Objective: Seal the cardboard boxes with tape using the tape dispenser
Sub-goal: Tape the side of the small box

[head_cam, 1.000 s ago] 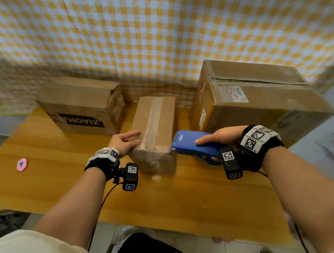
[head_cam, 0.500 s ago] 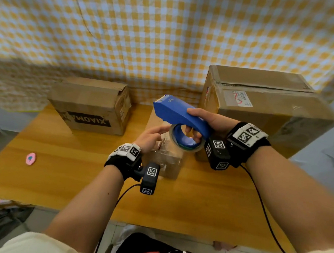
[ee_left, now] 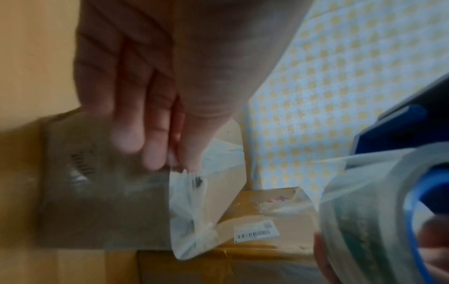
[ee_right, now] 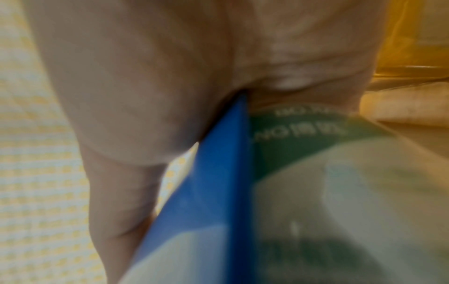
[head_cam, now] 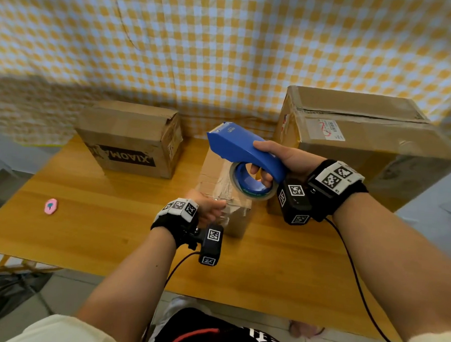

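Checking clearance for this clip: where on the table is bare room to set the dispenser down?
Bare wood runs along the table's near edge, and left between the pink token and the small box. The back is crowded: branded box, small box, large box.

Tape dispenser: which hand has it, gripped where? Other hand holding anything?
The right hand grips the blue tape dispenser by its handle, fingers through the tape roll's core. The left hand pinches the loose tape end at the middle box.
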